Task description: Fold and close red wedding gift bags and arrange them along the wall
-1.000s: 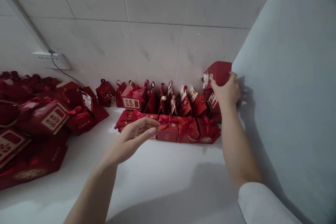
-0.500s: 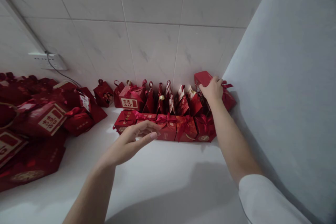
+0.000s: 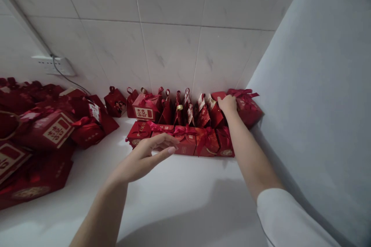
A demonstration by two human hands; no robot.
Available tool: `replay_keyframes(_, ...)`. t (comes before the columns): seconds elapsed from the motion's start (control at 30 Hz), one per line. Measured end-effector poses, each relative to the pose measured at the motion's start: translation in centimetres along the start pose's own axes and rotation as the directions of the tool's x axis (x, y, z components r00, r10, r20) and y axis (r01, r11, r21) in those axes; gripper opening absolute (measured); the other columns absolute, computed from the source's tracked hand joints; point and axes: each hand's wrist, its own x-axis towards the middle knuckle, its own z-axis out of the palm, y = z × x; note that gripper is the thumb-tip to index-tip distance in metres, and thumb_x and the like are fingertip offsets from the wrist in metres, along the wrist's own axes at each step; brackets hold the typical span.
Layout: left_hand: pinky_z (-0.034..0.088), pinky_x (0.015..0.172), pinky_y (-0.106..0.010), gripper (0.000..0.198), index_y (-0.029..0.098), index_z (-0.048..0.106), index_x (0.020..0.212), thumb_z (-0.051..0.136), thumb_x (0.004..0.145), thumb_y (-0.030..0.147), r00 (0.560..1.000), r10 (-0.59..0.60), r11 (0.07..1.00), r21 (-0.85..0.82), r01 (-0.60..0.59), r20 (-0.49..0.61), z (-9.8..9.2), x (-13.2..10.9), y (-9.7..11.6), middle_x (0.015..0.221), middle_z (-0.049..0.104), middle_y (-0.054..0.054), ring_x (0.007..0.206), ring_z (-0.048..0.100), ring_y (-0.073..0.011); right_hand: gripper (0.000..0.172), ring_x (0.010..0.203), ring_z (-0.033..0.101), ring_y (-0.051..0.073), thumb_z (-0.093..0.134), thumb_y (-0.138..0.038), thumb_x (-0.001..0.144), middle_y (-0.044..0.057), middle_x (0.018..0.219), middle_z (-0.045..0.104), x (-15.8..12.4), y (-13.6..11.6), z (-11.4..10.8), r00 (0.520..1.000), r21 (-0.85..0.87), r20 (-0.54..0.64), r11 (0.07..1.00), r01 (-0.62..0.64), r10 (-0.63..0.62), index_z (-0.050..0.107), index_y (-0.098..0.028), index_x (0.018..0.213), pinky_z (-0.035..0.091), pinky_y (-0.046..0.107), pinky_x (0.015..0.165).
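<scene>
My left hand hovers before the front row of red gift boxes, its fingers loosely stretched and thumb apart, holding nothing. At the right end of the back row, my right hand grips a red gift box. That box sits low by the wall, mostly hidden behind the hand and its neighbours. Just right of the hand is a red box with a ribbon bow. Left of it stand several slim red boxes with loop handles. A larger box with a white character panel rests further left.
A heap of red gift boxes covers the left of the white surface. Behind is a tiled wall with a power socket and a cable. A pale side wall bounds the right.
My right hand has lowered the red box from above the back row down into its right end, shifting slightly left. My left hand has stayed nearly still.
</scene>
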Motion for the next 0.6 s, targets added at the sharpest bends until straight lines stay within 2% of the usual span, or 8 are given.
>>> replay_keyframes(0.1,0.048,0.088,-0.031,0.033,0.023,0.063,0.114,0.052,0.096,0.047,1.0,0.006,1.0,0.021,-0.006,0.009,-0.1,0.0,0.1,0.109,0.068,-0.005,0.101,0.063,-0.0189,0.036,0.107,0.062,0.023,0.061,-0.037,0.095,0.01,0.124,0.061,-0.1,0.1,0.0,0.997,0.006,0.068,1.0,0.023,-0.023,0.059,-0.015,0.124,0.054,0.045,0.091)
replay_keyframes(0.17,0.048,0.087,-0.03,0.032,0.023,0.063,0.115,0.052,0.096,0.047,1.0,0.004,1.0,0.03,-0.004,0.01,-0.1,-0.1,0.2,0.11,0.068,-0.005,0.102,0.063,-0.0186,0.034,0.107,0.063,0.024,0.061,-0.036,0.095,0.012,0.121,0.063,-0.5,0.2,-1.0,0.995,0.022,0.075,0.998,0.062,-0.064,0.061,-0.012,0.119,0.053,0.045,0.092)
replay_keyframes(0.3,0.049,0.086,-0.029,0.031,0.023,0.064,0.112,0.052,0.096,0.046,1.0,0.01,0.998,0.06,-0.01,0.0,0.0,-0.3,0.5,0.11,0.069,-0.005,0.101,0.064,-0.0185,0.032,0.112,0.061,0.032,0.05,-0.033,0.096,0.021,0.12,0.063,-2.5,0.8,-3.9,0.987,0.08,-0.026,0.984,0.16,-0.159,0.067,-0.01,0.11,0.047,0.048,0.097)
replay_keyframes(0.43,0.05,0.084,-0.03,0.029,0.022,0.065,0.111,0.053,0.096,0.043,0.997,0.059,0.99,0.129,-0.051,-0.058,0.3,-1.7,1.1,0.108,0.07,-0.005,0.099,0.065,-0.0197,0.031,0.107,0.064,0.029,0.052,-0.033,0.093,0.016,0.114,0.067,-6.0,1.7,-6.5,0.956,0.17,-0.115,0.943,0.287,-0.27,0.068,-0.014,0.111,0.047,0.046,0.098)
replay_keyframes(0.47,0.05,0.084,-0.03,0.028,0.022,0.065,0.111,0.053,0.096,0.043,0.993,0.071,0.985,0.161,-0.055,-0.092,0.4,-2.4,1.3,0.108,0.07,-0.005,0.099,0.065,-0.0198,0.03,0.102,0.066,0.027,0.054,-0.035,0.091,0.014,0.109,0.069,-7.0,1.9,-7.1,0.945,0.225,-0.12,0.919,0.323,-0.303,0.068,-0.016,0.11,0.049,0.045,0.097)
replay_keyframes(0.5,0.05,0.084,-0.03,0.028,0.023,0.064,0.113,0.053,0.096,0.042,0.987,0.077,0.978,0.201,-0.049,-0.138,0.4,-3.3,1.4,0.108,0.07,-0.005,0.099,0.064,-0.0199,0.029,0.098,0.068,0.026,0.057,-0.038,0.089,0.012,0.104,0.071,-8.2,2.1,-7.7,0.933,0.356,-0.119,0.862,0.36,-0.34,0.069,-0.018,0.107,0.051,0.046,0.094)
replay_keyframes(0.57,0.05,0.082,-0.028,0.028,0.026,0.062,0.117,0.052,0.096,0.042,0.959,0.063,0.953,0.301,0.024,-0.275,0.6,-6.0,1.6,0.113,0.068,-0.004,0.103,0.063,-0.0206,0.032,0.092,0.07,0.026,0.06,-0.046,0.088,0.008,0.1,0.072,-11.0,2.5,-9.2,0.907,0.662,-0.016,0.676,0.325,-0.42,0.068,-0.021,0.105,0.058,0.045,0.082)
replay_keyframes(0.6,0.05,0.08,-0.027,0.029,0.027,0.06,0.119,0.053,0.095,0.043,0.929,0.049,0.932,0.351,0.09,-0.367,0.7,-7.6,1.6,0.117,0.066,-0.004,0.106,0.062,-0.0211,0.031,0.091,0.071,0.025,0.061,-0.048,0.087,0.007,0.102,0.072,-12.4,2.7,-10.1,0.875,0.754,0.042,0.59,0.289,-0.483,0.069,-0.023,0.102,0.059,0.044,0.079)
